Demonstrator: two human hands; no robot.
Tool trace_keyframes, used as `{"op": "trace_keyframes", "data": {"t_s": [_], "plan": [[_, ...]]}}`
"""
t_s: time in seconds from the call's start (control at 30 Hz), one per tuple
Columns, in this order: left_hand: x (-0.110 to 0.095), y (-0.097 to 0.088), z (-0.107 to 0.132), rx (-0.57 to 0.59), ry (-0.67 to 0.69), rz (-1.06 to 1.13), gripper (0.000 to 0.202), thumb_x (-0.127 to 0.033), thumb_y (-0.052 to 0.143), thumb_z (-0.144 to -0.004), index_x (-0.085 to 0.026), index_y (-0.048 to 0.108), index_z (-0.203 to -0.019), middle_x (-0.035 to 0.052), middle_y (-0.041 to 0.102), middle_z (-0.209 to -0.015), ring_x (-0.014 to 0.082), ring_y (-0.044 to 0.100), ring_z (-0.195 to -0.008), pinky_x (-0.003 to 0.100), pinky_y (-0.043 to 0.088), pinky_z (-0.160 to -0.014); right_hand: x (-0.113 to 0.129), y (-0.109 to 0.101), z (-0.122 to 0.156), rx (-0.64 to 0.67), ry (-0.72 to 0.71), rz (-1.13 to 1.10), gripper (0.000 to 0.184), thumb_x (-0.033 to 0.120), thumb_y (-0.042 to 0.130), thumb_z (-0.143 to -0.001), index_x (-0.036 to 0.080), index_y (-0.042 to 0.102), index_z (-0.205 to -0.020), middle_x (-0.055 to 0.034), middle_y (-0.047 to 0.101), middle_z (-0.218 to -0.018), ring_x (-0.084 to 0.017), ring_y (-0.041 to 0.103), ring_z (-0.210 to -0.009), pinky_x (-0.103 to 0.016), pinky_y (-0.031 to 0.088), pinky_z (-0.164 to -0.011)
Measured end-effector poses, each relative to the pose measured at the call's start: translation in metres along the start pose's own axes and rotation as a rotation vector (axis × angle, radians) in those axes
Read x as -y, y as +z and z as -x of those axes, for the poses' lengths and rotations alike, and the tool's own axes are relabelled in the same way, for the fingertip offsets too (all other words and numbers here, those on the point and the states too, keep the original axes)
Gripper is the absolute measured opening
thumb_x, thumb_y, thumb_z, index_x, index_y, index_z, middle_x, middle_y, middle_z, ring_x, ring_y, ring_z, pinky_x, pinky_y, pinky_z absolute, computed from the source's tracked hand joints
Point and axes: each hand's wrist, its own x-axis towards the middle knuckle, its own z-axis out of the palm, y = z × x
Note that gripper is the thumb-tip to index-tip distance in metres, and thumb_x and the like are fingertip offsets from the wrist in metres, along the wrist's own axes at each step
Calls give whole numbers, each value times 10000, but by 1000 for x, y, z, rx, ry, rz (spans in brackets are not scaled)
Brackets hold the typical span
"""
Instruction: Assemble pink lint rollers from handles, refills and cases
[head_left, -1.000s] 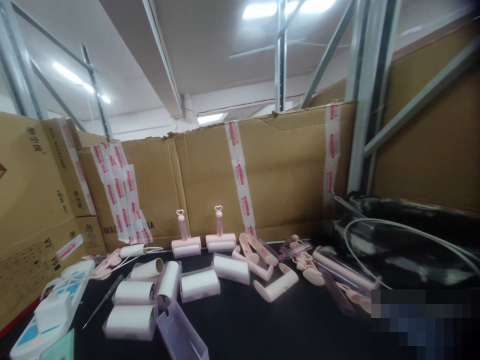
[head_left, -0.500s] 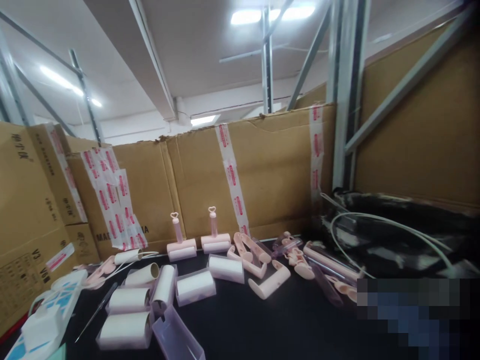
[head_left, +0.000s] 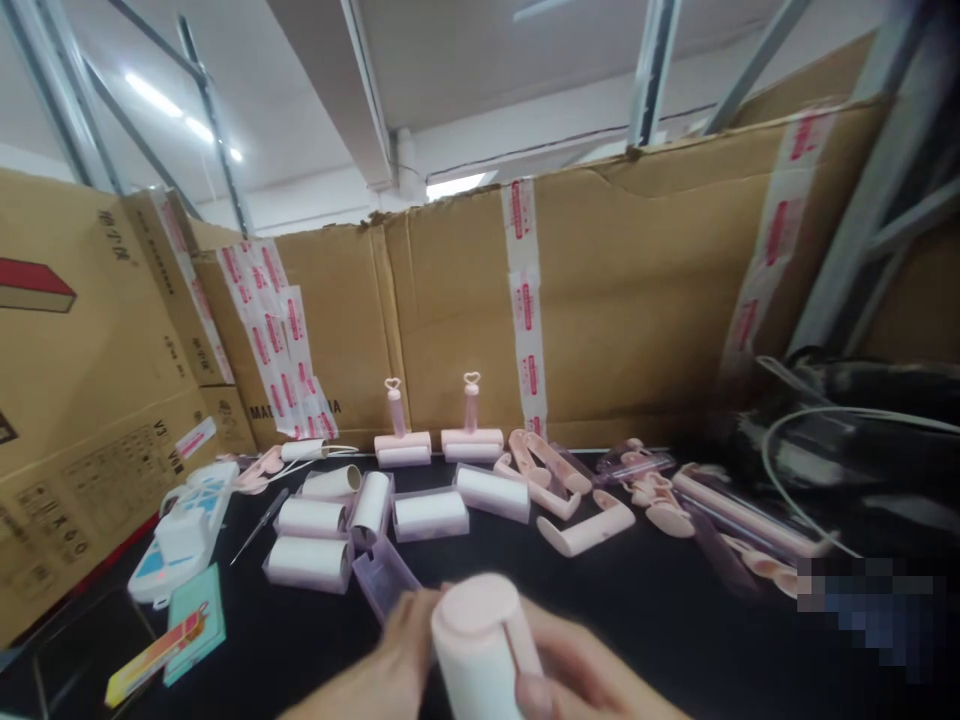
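Hands (head_left: 480, 670) seemingly grip a pink roller (head_left: 484, 645); refill rolls (head_left: 311, 540) lie beyond.

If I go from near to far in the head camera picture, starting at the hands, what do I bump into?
Pink roller held in both hands → pink L-shaped handle → two standing rollers with heart tops → cardboard wall.

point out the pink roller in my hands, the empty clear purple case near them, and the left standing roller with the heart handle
pink roller (head_left: 480, 640), head view, white roll.
clear purple case (head_left: 384, 582), head view, open top.
left standing roller (head_left: 402, 448), head view, pink base.
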Motion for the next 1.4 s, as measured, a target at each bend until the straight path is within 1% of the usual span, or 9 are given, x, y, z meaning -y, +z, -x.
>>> {"op": "trace_keyframes", "data": {"t_s": [0.1, 0.17, 0.27, 0.43, 0.67, 0.87, 1.03, 1.23, 1.4], "plan": [[-6, -39, -1, -109, 109, -618, 732, -214, 749, -571, -291, 505, -1257, 40, 283, -1479, 406, 64, -1369, 614, -68, -1077, -14, -21, 0, -88, 66, -19, 535, 582, 489, -822, 210, 594, -1192, -113, 634, -1147, -283, 593, -1031, -436, 471, -909], [-2, -51, -6, -188, 168, -978, 756, -156, 675, -590, -268, 453, -1304, 52, 179, -1522, 402, 21, -1378, 623, -102, -1059, -21, -40, 6, -170, 102, -18, 542, 573, 539, -795, 202, 590, -1187, -110, 666, -1072, -279, 625, -954, -426, 511, -842], [6, -42, -23, -182, 243, -1135, 668, -181, 640, -636, -192, 456, -1278, 105, 240, -1498, 360, 125, -1376, 573, -24, -1099, -27, -63, 15, -336, 135, 9, 603, 592, 587, -742, 206, 553, -1204, -103, 693, -960, -277, 650, -858, -414, 545, -751], [7, 2, -56, -205, 178, -768, 752, -535, 788, -450, -150, 522, -1039, 143, 543, -1121, 374, 454, -1113, 570, 308, -1000, -22, -70, 11, -446, 83, 249, 566, 585, 596, -739, 198, 590, -1152, -130, 644, -1083, -298, 608, -969, -426, 508, -842], [43, 14, -60, -127, 212, -32, 589, -129, 619, -704, -211, 297, -1190, 94, 496, -1163, 199, 526, -1078, 360, 437, -941, -8, -53, -12, -86, -113, 557, 433, 461, 539, -854, 235, 584, -1221, -66, 586, -1003, -186, 580, -901, -318, 476, -828], [36, 28, -61, -217, 73, -134, 935, -257, 805, -494, -167, 235, -1230, 146, 390, -1259, 315, 423, -1203, 482, 343, -1042, -21, -48, -25, -173, -169, 477, 447, 467, 518, -865, 240, 555, -1249, -61, 541, -983, -189, 557, -909, -334, 484, -804], [36, 27, -66, -234, 204, -247, 677, -102, 633, -625, -159, 264, -1190, 151, 382, -1247, 261, 414, -1227, 426, 305, -1080, -28, -54, -29, -437, -280, 501, 444, 491, 514, -853, 281, 556, -1243, -76, 548, -1051, -235, 520, -993, -394, 444, -877], [44, 11, -67, -112, 242, -121, 703, -30, 543, -693, -193, 130, -1237, 174, 385, -1328, 234, 377, -1286, 428, 291, -1085, -27, -50, -32, -26, -129, 669, 441, 464, 473, -882, 223, 572, -1237, -75, 555, -967, -198, 558, -878, -333, 474, -798], [47, 12, -66, -76, 193, -58, 714, -39, 585, -701, -215, 144, -1234, 178, 373, -1361, 249, 347, -1306, 465, 249, -1095, -26, -49, -30, 56, -139, 791, 431, 418, 409, -918, 218, 535, -1279, -86, 550, -962, -198, 544, -864, -313, 450, -774]]}}
